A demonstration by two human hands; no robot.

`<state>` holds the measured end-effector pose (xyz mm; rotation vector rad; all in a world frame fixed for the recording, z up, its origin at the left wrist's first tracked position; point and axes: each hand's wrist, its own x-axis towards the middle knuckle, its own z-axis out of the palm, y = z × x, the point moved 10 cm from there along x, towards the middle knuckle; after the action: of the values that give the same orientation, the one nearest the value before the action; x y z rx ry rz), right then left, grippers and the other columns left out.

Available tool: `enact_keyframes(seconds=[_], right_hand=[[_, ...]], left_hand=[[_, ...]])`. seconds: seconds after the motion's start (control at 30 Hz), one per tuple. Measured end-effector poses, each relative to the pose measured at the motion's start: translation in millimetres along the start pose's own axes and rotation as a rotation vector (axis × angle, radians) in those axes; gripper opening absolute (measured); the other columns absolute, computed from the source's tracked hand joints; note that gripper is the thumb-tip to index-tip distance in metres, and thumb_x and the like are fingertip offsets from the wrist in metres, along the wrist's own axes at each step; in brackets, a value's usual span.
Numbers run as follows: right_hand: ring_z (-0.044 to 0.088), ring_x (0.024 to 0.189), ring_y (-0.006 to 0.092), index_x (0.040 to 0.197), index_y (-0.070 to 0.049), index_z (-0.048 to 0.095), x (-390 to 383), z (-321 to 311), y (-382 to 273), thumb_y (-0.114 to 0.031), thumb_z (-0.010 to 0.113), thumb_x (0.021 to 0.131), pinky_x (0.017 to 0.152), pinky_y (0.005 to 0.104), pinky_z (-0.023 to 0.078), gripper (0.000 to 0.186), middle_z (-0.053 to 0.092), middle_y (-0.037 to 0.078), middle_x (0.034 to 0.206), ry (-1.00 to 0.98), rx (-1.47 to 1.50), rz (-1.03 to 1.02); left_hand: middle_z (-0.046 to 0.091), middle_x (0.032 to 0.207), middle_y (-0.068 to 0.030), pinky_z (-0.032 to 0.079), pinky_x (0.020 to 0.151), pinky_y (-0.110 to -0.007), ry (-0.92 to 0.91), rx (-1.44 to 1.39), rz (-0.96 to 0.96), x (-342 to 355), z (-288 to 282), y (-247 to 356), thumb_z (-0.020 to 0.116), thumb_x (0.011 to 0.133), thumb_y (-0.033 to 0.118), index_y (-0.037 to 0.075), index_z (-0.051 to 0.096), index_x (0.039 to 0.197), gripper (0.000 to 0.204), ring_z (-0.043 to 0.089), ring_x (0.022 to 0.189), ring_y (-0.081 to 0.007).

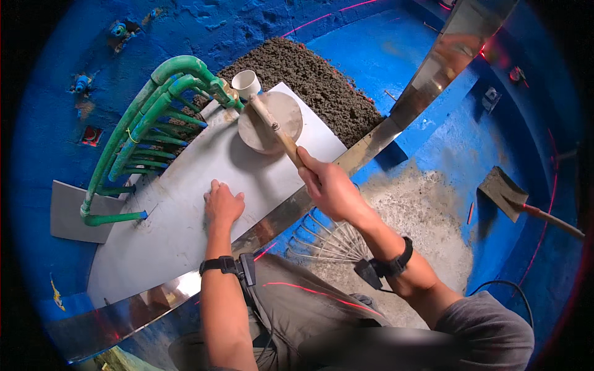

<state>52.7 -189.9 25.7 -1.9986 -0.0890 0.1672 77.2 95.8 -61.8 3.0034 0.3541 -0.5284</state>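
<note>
My right hand (328, 191) is closed round the wooden handle (286, 139) of a mallet with a broad, round, dirty-white head (281, 111), held over a white slab (179, 229). My left hand (223, 204) rests on the slab with its fingers spread. Beside the mallet head stands a short white pipe (246, 82). Green pipes (124, 136) with many short branches run along the slab's left side. Damp dark mortar (328, 93) is heaped beyond the slab. A long shiny metal straightedge (427, 74) runs diagonally along the slab's near edge.
Blue-coated walls (52, 142) and floor surround me. A shovel (501, 191) lies at the right. A wire whisk-like tool (318, 241) is below the straightedge. A grey board (68, 207) leans at the left. Red laser lines cross the surfaces.
</note>
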Motion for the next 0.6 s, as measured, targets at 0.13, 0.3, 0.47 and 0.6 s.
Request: enact_keyframes(seconds=[0.13,0.3,0.47,0.6], right_hand=[[0.056,0.069,0.0369,0.149,-0.005,0.049,-13,5,15,-0.016,0.055,0.103,0.067,0.0474,0.047,0.048,0.055,0.027,0.076,0.040,-0.024,0.007],[0.064,0.077,0.0503,0.148,-0.006,0.049,-8,-1,5,-0.016,0.055,0.101,0.070,0.0542,0.049,0.048,0.062,0.033,0.082,0.008,-0.049,-0.050],[0.064,0.079,0.0508,0.147,-0.005,0.049,-37,4,1,-0.017,0.056,0.101,0.071,0.0544,0.049,0.049,0.062,0.033,0.084,0.015,-0.007,0.000],[0.065,0.080,0.0508,0.147,-0.005,0.049,-21,8,25,-0.016,0.056,0.100,0.073,0.0565,0.049,0.048,0.065,0.032,0.084,0.017,-0.052,0.004]], left_hand=[[0.048,0.146,-0.0181,0.050,0.102,-0.053,0.075,0.001,0.041,0,-13,4,0.073,0.090,0.034,-0.004,0.065,0.120,0.050,0.055,0.124,-0.0442],[0.048,0.146,-0.0177,0.050,0.102,-0.053,0.021,0.008,0.023,-1,-4,10,0.073,0.090,0.034,-0.004,0.065,0.121,0.050,0.056,0.122,-0.0446],[0.046,0.151,-0.0174,0.050,0.103,-0.053,0.024,0.020,0.012,-3,-4,-4,0.072,0.090,0.035,-0.004,0.063,0.126,0.053,0.055,0.125,-0.0450],[0.043,0.154,-0.0195,0.046,0.109,-0.052,0.049,-0.026,0.027,-7,-7,15,0.070,0.093,0.032,-0.005,0.060,0.129,0.052,0.051,0.131,-0.0457]])
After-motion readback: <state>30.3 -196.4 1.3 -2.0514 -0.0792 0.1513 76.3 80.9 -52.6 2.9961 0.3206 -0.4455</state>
